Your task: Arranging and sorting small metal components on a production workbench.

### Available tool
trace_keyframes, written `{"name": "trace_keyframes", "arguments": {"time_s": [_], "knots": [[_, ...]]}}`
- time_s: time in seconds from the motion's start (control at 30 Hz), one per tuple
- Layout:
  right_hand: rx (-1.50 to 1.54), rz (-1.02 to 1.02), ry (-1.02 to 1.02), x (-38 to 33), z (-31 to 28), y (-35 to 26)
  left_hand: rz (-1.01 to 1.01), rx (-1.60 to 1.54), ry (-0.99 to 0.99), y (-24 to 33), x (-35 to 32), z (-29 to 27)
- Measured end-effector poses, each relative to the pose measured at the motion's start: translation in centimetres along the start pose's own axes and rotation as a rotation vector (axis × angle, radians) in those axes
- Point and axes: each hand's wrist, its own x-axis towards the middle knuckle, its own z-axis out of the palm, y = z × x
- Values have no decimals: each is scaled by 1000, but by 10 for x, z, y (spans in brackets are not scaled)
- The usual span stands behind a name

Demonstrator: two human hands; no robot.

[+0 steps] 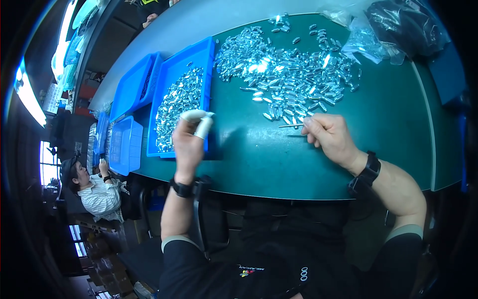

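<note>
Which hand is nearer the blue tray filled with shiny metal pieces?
Left. The left hand is over the right edge of the tray; the right hand is farther right, over the green tabletop, near the loose metal pile.

On my feed I log: thin metal rod [290, 126] — straight, near-level, held at the near edge of loose, elongated silvery pieces [298, 74], mixed angles; small shiny piece [210, 114] pinched farther left — shape unclear.
</note>
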Motion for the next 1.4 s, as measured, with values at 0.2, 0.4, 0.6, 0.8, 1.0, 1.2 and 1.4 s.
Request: {"name": "trace_keyframes", "arguments": {"time_s": [0.2,0.4,0.6,0.8,1.0,1.2,1.4], "knots": [[-63,-47,-16,0,-2,4,-7,1199,-258,6,21,-86],[-67,-47,-37,2,1,1,-14,1229,-403,-26,36,-115],[-84,-39,-3,0,3,-2,-184,1204,-421,-41,98,-99],[-71,-54,8,-2,5,5,-306,1196,-308,-65,157,-85],[-40,-45,-7,4,1,11,151,1281,-280,-51,146,-88],[-111,-100,-16,3,0,2,180,1233,-515,-18,99,-44],[-107,-78,-9,1,1,1,281,1341,-476,-53,156,-38]]}}
